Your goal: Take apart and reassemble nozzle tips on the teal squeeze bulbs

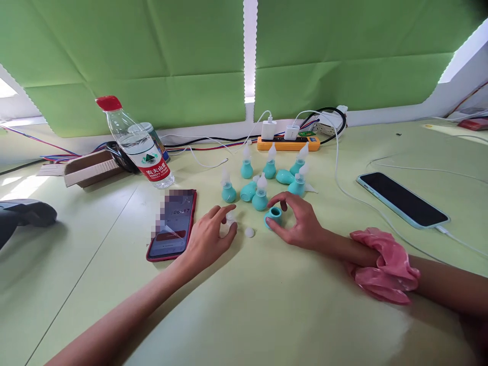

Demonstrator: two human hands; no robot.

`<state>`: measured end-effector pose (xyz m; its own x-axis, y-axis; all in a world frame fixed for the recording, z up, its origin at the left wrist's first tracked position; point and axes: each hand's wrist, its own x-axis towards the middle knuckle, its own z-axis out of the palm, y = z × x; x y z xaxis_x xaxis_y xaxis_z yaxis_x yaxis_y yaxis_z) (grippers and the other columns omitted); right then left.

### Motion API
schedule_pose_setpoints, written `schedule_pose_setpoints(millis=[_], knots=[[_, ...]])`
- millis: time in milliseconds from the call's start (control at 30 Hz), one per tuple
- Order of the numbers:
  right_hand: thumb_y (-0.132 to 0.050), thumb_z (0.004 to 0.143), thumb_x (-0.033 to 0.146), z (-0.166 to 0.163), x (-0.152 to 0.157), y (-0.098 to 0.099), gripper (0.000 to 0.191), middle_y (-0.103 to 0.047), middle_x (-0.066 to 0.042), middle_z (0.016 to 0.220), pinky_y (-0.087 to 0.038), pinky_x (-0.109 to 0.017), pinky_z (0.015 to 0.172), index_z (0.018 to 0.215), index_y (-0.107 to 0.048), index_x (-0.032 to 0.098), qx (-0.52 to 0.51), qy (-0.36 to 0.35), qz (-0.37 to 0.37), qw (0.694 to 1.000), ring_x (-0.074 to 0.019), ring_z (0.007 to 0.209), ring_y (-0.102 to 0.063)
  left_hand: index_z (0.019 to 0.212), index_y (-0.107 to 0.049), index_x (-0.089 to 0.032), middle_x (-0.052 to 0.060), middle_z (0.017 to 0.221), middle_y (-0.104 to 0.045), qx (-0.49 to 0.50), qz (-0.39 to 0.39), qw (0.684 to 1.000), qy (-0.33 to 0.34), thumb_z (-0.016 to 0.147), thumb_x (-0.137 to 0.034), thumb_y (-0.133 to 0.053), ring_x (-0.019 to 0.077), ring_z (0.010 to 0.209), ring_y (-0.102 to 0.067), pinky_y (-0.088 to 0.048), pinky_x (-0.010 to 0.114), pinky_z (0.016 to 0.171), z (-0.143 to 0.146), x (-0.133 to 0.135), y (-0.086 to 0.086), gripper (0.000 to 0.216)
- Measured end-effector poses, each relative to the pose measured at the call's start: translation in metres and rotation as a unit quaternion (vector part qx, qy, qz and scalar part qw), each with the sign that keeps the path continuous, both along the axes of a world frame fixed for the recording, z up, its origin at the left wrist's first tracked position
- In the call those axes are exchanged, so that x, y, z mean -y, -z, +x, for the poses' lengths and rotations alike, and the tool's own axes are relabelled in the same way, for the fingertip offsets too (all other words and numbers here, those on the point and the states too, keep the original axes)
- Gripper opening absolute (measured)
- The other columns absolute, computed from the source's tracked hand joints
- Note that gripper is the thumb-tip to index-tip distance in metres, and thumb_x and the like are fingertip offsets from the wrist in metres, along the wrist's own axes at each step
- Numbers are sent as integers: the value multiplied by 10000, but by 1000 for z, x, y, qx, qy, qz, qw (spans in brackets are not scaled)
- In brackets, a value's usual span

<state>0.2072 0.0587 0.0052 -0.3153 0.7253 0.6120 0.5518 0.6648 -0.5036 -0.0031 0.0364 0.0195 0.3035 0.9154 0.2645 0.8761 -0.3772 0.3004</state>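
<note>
On the pale green table (267,305): one group of small teal bulbs with whitish tips (260,197), some eight by my count, most standing upright and at least two lying on their sides, all with tips fitted; by the look of it these are the finished ones. In front of them, one open teal bulb (273,216) with no tip, resting on the table and held between the thumb and fingers of the right hand (299,223), a narrow hold around its body. One small white tip (230,216) just beside it, under the curled fingertips of the left hand (209,236); touching, but whether it is actually pinched I cannot tell. One further loose white piece (249,232) lying free between the two hands. So, as I judge it, one bulb is unfitted and two loose white parts are out. Also present: red phone (172,223) by the left hand, water bottle (139,145), orange power strip (287,144), second phone (402,198) on a cable, and a pink scrunchie (381,264) on the right wrist.
</note>
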Motion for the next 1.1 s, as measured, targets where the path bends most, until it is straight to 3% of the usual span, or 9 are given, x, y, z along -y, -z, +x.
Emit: schedule_pose_setpoints(millis=[167,333,467,567,667,800,867,967,1100], knots=[[-568,654,197,0,-1,-2,231,-509,-44,794,-398,-311,621,845,-438,201,-53,-25,48,997,-183,757,-484,1054,-546,-191,94,952,-511,-110,151,982,9,799,-282,-430,235,846,-465,-414,334,668,11,-14,-19,295],[-563,651,174,1,0,-3,213,-457,-21,739,-362,-285,559,807,-421,206,-104,-29,48,993,-158,687,-447,955,-583,-127,148,998,-504,-189,159,969,25,717,-294,-512,313,922,-415,-382,412,711,38,-33,-40,299],[-555,651,166,1,2,-2,216,-453,-18,737,-357,-282,558,807,-412,209,-115,-37,48,991,-156,687,-435,1097,-485,-116,105,881,-572,-110,108,988,11,708,-341,-495,274,873,-479,-401,364,673,59,-43,-49,450],[-555,655,177,2,2,-1,227,-448,-23,766,-364,-288,575,830,-413,209,-114,-27,41,992,-160,707,-434,911,-569,-141,55,710,-592,-64,28,997,16,749,-367,-456,216,711,-531,-395,296,579,65,-53,-54,299],[-571,653,205,4,0,-4,296,-438,-43,850,-382,-312,621,905,-415,209,-133,1,43,990,-172,758,-440,706,-582,-140,32,647,-581,-21,16,999,31,771,-328,-453,157,605,-520,-376,263,557,60,-57,-64,238],[-632,618,273,9,5,-20,508,-411,-102,1099,-404,-379,739,1051,-373,223,-160,-27,67,984,-248,1000,-421,747,-606,-132,12,642,-563,220,-2,971,96,750,-327,-504,118,579,-491,-369,229,515,44,-36,-86,220],[-633,634,312,10,13,-31,563,-416,-105,1162,-401,-402,793,1111,-344,233,-158,-74,20,984,-255,1039,-425,738,-610,-130,18,641,-560,327,-101,930,132,755,-332,-498,114,565,-491,-374,220,478,39,-20,-93,232],[-577,716,349,6,28,-40,416,-567,-65,938,-448,-354,713,1074,-404,226,-151,-154,-144,966,-203,828,-549,755,-624,-133,16,605,-554,400,-208,882,134,738,-295,-517,108,524,-479,-377,218,444,37,-1,-91,195],[-523,768,343,-2,37,-43,186,-579,-15,695,-442,-265,548,873,-505,190,-171,-134,-278,936,-148,632,-553,663,-638,-123,7,562,-547,336,-147,926,86,731,-339,-541,85,489,-427,-356,212,442,36,3,-78,246]])
